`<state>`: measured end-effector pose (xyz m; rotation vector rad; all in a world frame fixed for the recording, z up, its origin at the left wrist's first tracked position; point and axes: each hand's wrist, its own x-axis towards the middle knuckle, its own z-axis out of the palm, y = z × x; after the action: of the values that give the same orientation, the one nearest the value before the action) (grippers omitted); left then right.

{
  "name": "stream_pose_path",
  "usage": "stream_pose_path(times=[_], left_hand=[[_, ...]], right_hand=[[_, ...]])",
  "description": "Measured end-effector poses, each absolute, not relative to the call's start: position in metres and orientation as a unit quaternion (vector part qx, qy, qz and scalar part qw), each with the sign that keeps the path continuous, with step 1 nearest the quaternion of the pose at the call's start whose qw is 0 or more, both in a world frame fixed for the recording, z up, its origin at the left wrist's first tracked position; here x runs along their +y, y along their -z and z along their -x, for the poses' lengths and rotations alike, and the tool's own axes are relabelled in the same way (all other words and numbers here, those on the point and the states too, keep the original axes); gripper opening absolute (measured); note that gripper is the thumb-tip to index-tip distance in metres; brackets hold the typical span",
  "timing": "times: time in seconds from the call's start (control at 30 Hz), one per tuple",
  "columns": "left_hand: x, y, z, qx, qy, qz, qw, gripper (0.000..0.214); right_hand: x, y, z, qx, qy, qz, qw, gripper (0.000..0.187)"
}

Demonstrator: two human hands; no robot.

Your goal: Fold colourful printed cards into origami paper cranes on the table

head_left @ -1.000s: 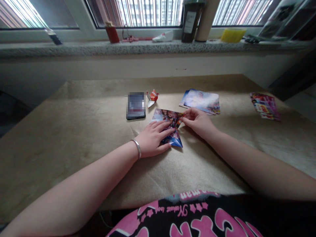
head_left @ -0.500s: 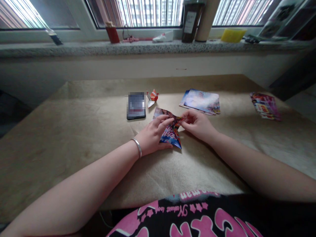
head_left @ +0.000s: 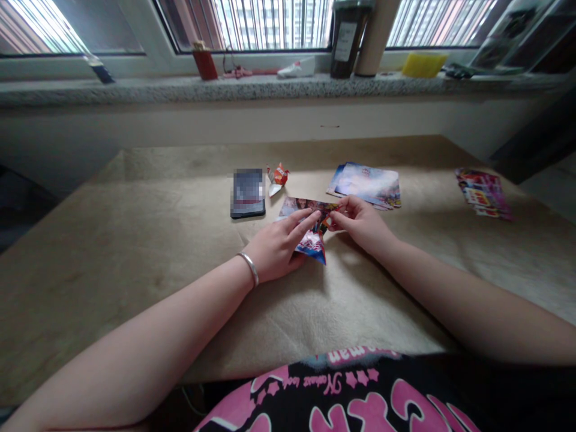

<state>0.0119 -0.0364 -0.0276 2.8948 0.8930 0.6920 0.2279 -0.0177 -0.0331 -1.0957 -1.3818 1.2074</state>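
A folded sheet of glossy printed paper (head_left: 311, 242), blue, red and white, is held between my two hands just above the table. My left hand (head_left: 279, 245), with a silver bangle at the wrist, lies over its left part. Its fingers reach across the top, and the thumb is mostly hidden beneath. At the paper's right edge, my right hand (head_left: 360, 223) pinches a creased corner between thumb and fingertips. The exact folds under the fingers cannot be made out.
Beyond my hands are a dark phone-like rectangle (head_left: 247, 207) with a blurred face, a small orange-and-white folded paper piece (head_left: 279, 176) and a stack of printed sheets (head_left: 366, 183). More colourful printed pieces (head_left: 483, 195) lie far right. A stone windowsill (head_left: 270, 89) holds several items.
The paper's lower point has lifted and shifted slightly left, and its upper edge has spread flatter toward the right. My left thumb has slipped under the paper. Both hands keep their hold.
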Motion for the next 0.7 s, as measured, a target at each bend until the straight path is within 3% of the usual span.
stream_pose_path(times=[0.23, 0.5, 0.7], left_hand=[[-0.032, 0.033, -0.010, 0.290, -0.266, -0.919, 0.015, 0.078], [-0.035, 0.030, -0.010, 0.291, -0.296, -0.907, -0.070, 0.074], [-0.037, 0.025, -0.010, 0.295, -0.308, -0.901, -0.079, 0.049]], right_hand=[[-0.024, 0.034, -0.226, -0.684, -0.409, 0.422, 0.431, 0.020], [-0.033, 0.027, -0.229, -0.765, -0.347, 0.363, 0.403, 0.011], [-0.035, 0.027, -0.228, -0.804, -0.314, 0.317, 0.393, 0.006]])
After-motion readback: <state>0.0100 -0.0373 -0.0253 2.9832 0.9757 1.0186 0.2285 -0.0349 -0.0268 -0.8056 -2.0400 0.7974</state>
